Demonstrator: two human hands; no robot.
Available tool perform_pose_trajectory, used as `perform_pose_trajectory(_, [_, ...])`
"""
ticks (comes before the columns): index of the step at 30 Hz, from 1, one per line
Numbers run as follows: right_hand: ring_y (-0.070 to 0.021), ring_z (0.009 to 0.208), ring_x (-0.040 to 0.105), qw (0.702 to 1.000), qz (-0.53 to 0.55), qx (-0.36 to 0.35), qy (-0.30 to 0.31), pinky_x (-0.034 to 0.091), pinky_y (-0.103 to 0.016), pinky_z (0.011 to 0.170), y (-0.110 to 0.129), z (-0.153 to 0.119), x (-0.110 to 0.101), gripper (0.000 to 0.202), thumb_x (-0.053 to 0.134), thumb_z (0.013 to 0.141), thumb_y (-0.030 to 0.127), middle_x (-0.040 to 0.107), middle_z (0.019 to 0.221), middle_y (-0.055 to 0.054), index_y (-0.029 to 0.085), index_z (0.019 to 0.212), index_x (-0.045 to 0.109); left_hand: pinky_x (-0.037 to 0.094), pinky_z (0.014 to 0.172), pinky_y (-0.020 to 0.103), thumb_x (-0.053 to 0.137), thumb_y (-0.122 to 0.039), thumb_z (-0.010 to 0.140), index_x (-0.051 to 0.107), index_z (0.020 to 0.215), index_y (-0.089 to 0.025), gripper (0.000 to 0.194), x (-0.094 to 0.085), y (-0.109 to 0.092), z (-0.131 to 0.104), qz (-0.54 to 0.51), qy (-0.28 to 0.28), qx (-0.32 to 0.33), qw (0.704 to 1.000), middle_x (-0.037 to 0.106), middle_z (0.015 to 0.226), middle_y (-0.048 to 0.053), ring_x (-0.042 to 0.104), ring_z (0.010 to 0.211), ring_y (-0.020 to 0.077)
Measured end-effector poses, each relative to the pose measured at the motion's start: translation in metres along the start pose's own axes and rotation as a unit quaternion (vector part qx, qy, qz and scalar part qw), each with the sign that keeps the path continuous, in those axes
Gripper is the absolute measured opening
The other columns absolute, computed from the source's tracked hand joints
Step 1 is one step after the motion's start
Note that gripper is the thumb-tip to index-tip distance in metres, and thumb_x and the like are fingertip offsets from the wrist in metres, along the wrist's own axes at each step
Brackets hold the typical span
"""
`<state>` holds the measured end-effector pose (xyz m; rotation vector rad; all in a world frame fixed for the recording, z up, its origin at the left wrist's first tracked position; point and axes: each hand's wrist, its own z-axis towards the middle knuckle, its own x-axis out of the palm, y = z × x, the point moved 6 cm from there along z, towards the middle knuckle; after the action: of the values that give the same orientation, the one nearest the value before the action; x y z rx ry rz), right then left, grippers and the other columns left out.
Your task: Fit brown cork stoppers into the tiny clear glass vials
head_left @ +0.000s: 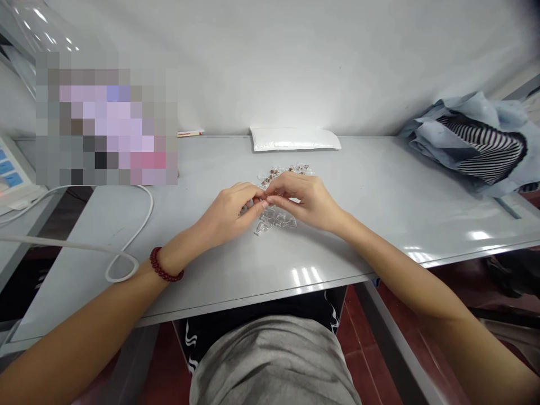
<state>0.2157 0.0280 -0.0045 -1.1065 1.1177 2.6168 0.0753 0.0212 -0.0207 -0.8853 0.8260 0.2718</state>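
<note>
My left hand (234, 209) and my right hand (310, 199) meet over the grey table (219, 275), thumbs and forefingers pinched together at the tips. Whatever sits between the fingertips is too small and too covered to name. Just below the fingers lies a loose heap of small clear plastic pieces (276, 219). Behind my right hand, small brown-and-clear pieces (304, 169) are scattered, partly hidden by the hand. A dark red bead bracelet (166, 267) circles my left wrist.
A white packet (295, 139) lies against the back wall. Light blue cloth with a striped part (485, 143) is heaped at the right. A white cable (126, 275) loops by my left forearm. A thin pen-like stick (190, 134) lies at the back; a blurred patch hides the left.
</note>
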Motion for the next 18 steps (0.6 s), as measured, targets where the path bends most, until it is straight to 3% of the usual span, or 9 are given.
perform_pose_trajectory(3, [-0.0142,0.07,0.066,0.993,0.077,0.087,-0.005,0.052,-0.029,0.069,-0.006,0.0,0.001,0.014,0.06,0.093,0.025,0.071,0.083,-0.005,0.014,0.092,0.068,0.043,0.061,0.024,0.056,-0.026,0.091,0.066,0.087,-0.014,0.016,-0.006,-0.004,-0.001,0.006,-0.051,0.019,0.999,0.064,0.076,0.002,0.055,0.065,0.0126])
perform_pose_trajectory(7, [-0.0154,0.069,0.07,0.976,0.159,0.149,0.003,0.055,-0.03,0.068,-0.012,-0.003,0.009,0.019,0.061,0.092,0.031,0.072,0.077,-0.003,0.014,0.09,0.07,0.044,0.063,0.025,0.062,-0.027,0.089,0.065,0.086,-0.014,0.013,-0.009,-0.013,-0.004,0.047,-0.098,0.073,0.991,0.063,0.073,0.002,0.056,0.068,0.0137])
perform_pose_trajectory(11, [-0.0135,0.062,0.068,0.972,0.164,0.168,0.028,0.054,-0.03,0.069,-0.012,-0.004,0.015,0.021,0.059,0.092,0.033,0.071,0.073,-0.001,0.015,0.087,0.07,0.044,0.063,0.025,0.058,-0.023,0.092,0.064,0.081,-0.016,0.015,-0.006,-0.015,-0.006,0.069,-0.096,0.091,0.989,0.062,0.069,0.001,0.056,0.067,0.0138])
perform_pose_trajectory(18, [-0.0111,0.053,0.059,0.98,0.112,0.16,0.046,0.045,-0.025,0.059,-0.009,0.0,0.009,0.023,0.057,0.093,0.03,0.064,0.059,0.001,0.013,0.083,0.07,0.042,0.058,0.025,0.066,-0.025,0.088,0.064,0.075,-0.015,0.016,-0.003,-0.009,-0.004,0.07,-0.095,0.051,0.992,0.064,0.066,0.0,0.053,0.059,0.0125])
